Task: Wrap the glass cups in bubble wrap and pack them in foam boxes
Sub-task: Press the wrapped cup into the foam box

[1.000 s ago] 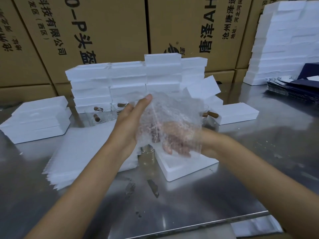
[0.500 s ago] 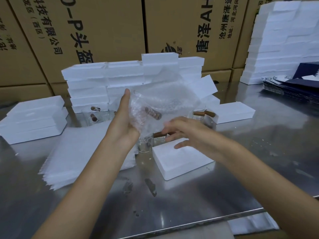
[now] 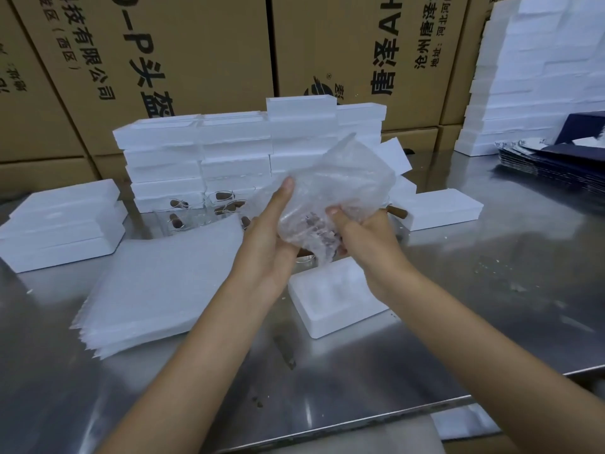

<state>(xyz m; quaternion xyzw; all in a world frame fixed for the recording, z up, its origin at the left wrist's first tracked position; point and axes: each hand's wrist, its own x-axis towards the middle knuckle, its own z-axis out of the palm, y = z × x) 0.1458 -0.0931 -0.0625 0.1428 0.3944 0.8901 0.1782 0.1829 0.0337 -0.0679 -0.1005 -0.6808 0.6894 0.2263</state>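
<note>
Fingers, left hand (image 3: 271,244): curled under and against the left side of a crumpled bubble wrap sheet (image 3: 340,188), thumb straight up along its edge; the sheet is gripped
Fingers, right hand (image 3: 366,237): closed on the lower right of the same sheet, thumb pressed into the film
Bubble wrap sheet: clear, bunched, held in the air between both hands above the bench (image 3: 491,290); a brown-marked item shows blurred through the film at its lower part, identity cannot be told for certain
Open foam box (image 3: 337,299): white, moulded recesses facing up, lying on the bench directly below the hands
Glass cups (image 3: 203,214): several clear ones with brown handles, standing on the bench to the left behind the hands, just in front of the foam stack
Stack of flat wrap sheets (image 3: 163,283): white, fanned at the edges, on the bench left of the open foam box
Foam box stack, centre rear (image 3: 229,149): several tiers, against the cardboard cartons (image 3: 196,50) bearing printed characters
Foam boxes, far left (image 3: 62,224): low pile on the bench
Foam box, right of the hands (image 3: 442,211): single, closed
Foam box stack, far right (image 3: 540,77): tall
Dark flat cartons (image 3: 556,158): piled at the right rear of the bench
</note>
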